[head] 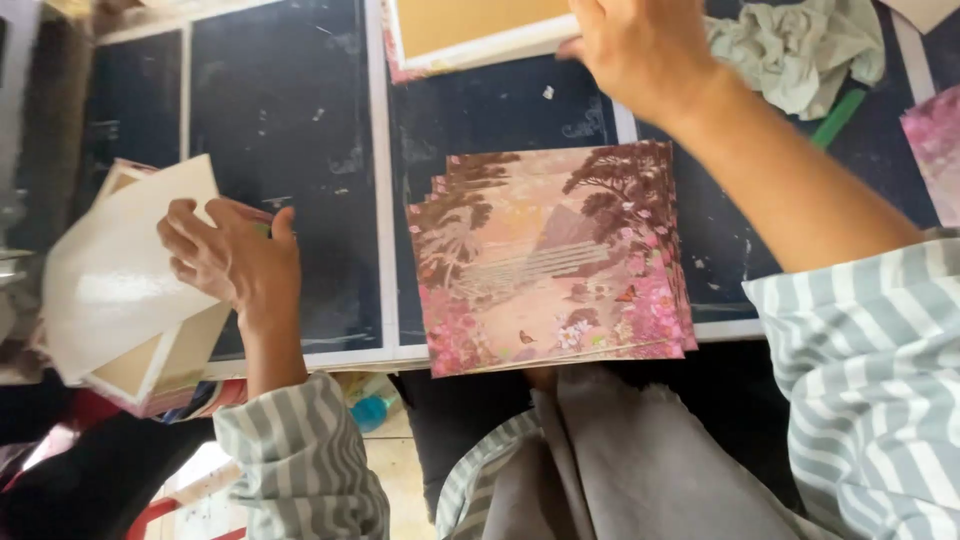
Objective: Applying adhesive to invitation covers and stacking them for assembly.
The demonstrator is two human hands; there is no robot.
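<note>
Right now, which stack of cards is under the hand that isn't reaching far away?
The plain cream stack at the table's left edge: the left hand rests on it. The pink picture stack in the middle lies untouched.

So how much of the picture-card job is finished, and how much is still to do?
Looks done: a stack of pink landscape prints lies squared up on the dark table. In hand: the left hand grips a glossy cream sheet over a stack of boards, while the right hand touches a white-edged board at the far side. Left: probably most of it, since no print sits on a board yet.
</note>
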